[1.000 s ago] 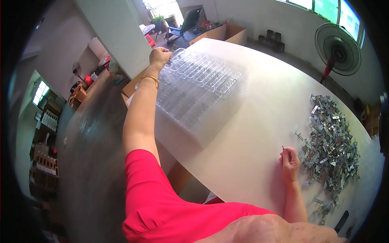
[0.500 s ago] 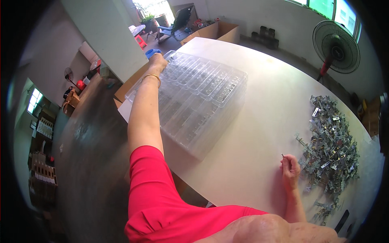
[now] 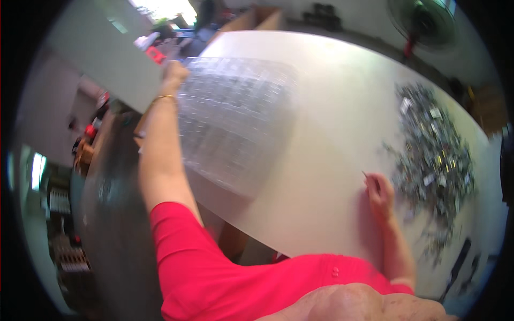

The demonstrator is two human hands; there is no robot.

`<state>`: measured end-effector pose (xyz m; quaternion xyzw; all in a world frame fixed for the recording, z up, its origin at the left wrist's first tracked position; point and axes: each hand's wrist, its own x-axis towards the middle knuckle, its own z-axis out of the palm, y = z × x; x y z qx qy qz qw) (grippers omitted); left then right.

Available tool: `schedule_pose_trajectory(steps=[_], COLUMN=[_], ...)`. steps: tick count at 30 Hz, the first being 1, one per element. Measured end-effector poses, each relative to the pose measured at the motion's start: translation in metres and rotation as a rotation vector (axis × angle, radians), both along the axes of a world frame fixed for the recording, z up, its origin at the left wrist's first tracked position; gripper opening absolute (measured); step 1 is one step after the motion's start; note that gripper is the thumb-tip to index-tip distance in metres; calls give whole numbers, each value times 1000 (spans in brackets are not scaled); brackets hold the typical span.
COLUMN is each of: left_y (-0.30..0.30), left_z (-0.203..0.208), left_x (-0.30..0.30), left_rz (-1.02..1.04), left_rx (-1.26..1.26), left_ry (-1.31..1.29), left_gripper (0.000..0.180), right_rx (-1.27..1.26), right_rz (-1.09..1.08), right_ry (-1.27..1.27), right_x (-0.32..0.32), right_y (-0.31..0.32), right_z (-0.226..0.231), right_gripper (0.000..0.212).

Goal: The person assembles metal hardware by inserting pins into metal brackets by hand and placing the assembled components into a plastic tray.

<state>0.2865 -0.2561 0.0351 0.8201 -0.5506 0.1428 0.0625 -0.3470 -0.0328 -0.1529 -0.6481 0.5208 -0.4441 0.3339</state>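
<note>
My left hand (image 3: 175, 75) is closed at the far left corner of a stack of clear plastic trays (image 3: 235, 107), its fingers curled against the tray edge. Motion smears both hand and trays. Grey metal pieces show dimly through the divided trays. Right of the stack, my right hand (image 3: 380, 195) rests low over the white table (image 3: 316, 155). Its thumb and fingers pinch a thin, dark, pin-like piece (image 3: 365, 174), whose tip sticks out. Beside this hand lies a big heap of small grey metal parts (image 3: 436, 155), some with shiny or brassy faces.
A black elongated thing (image 3: 458, 265) lies near the right table edge. Beyond the table stand a fan (image 3: 420, 24), a cardboard box (image 3: 257, 20) and a red stool (image 3: 156, 55). Dark floor (image 3: 112, 224) runs along the left side.
The whole view has shifted, so table, trays and heap sit higher in the picture, and the picture has blurred. My left hand stays at the tray corner; my right still pinches the thin piece.
</note>
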Motion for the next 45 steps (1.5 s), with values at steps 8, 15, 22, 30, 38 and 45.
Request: schedule_pose_trajectory(steps=[8, 15, 22, 30, 38, 45], left_y=[56, 133, 116, 130, 159, 188], left_z=[89, 67, -55, -85, -91, -108], left_x=[-150, -400, -508, -574, -587, -616], left_rz=[-530, -1209, -1130, -1133, -1238, -1224], left_rx=[-160, -116, 104, 344, -41, -37], left_ry=[290, 201, 433, 605, 395, 73], left_gripper=[22, 12, 10, 36, 26, 28], right_rx=[-66, -395, -450, -439, -645, -556], right_rz=[64, 193, 369, 425, 389, 414], right_ry=[-22, 88, 82, 135, -48, -65], right_x=[10, 9, 13, 4, 19, 9], right_y=[-7, 2, 10, 7, -8, 5], right_z=[18, 5, 10, 3, -20, -35], right_gripper=[7, 8, 9, 12, 8, 8])
